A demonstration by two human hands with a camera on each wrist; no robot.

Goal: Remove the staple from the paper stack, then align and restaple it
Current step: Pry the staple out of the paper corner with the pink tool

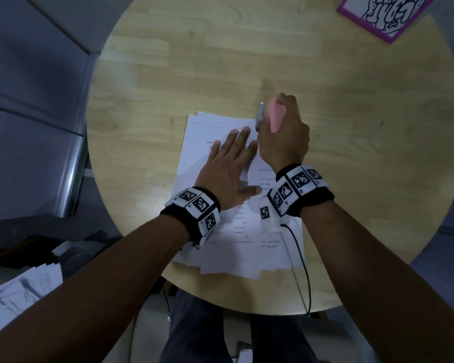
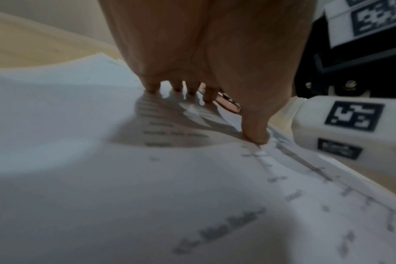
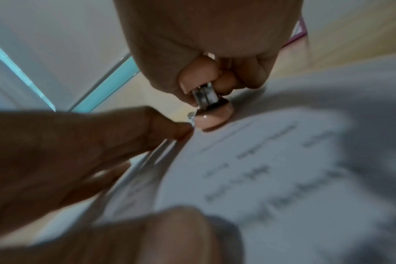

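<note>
The paper stack [image 1: 236,205] lies on the round wooden surface [image 1: 168,74], its near end close to the near edge, its sheets fanned and uneven along that end. The left hand [image 1: 227,169] lies flat on the stack, fingers straight and spread, thumb pressing the page, pinning the sheets. Just beyond it the right hand [image 1: 283,137] is curled round a pink stapler [image 1: 274,116]; its grip is clamped on the tool. The stapler's metal nose sits at the stack's far right corner, touching the top sheet beside the left fingertips [image 3: 181,129]. Whether a staple is in that corner cannot be told; a small metal glint shows there in the right wrist view, too blurred to name.

Judged from here, the main risk is fastening a crooked stack: the near edges are not squared, so a press now would lock the skew in. The left fingertips lie very near the nose and could be nipped. If the nose pries at a staple, a sideways pull could tear the corner.

In the surface's far right corner lies a pink-framed card [image 1: 383,14] with a black line drawing. Both wrists carry bands [image 1: 296,189] with square black-and-white markers. The printed text on the sheets is too blurred to read.
</note>
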